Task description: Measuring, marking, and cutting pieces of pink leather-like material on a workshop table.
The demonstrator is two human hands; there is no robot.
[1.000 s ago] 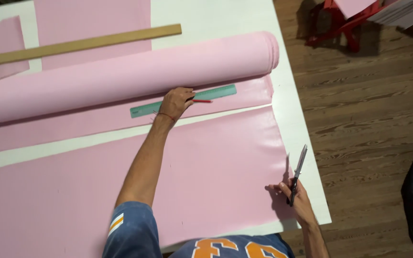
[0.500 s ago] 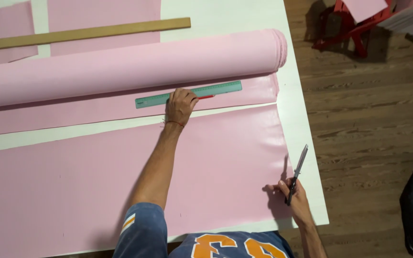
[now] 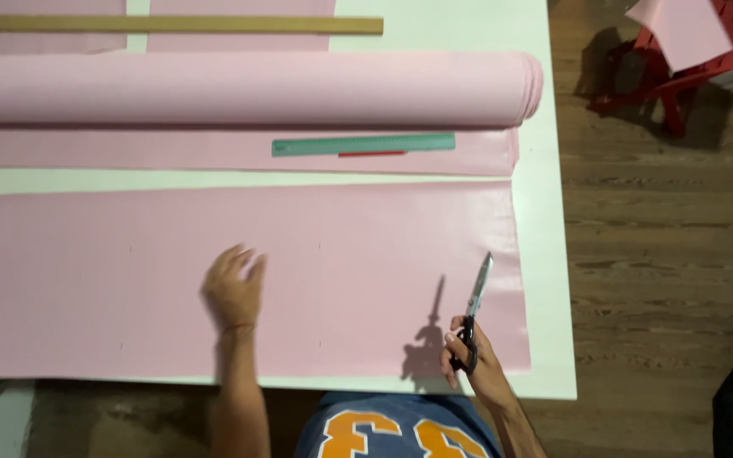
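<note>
Pink sheet [image 3: 341, 254] — left hand [image 3: 232, 293] off green ruler [image 3: 363, 145], now spread on it; right hand [image 3: 468, 356] grips scissors [image 3: 473, 307].

Pink sheet [image 3: 341, 271] and pink roll [image 3: 248, 87] on a white worktop [image 3: 545, 254]; a green ruler [image 3: 363, 145], tan wooden stick [image 3: 181, 25], black-handled silver scissors [image 3: 472, 314], brown floor [image 3: 663, 254].

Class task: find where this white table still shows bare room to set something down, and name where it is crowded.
Bare: the white strip between the near pink sheet and the roll's flap, and the right edge. Crowded: the far side, with roll, green ruler and wooden stick.
</note>
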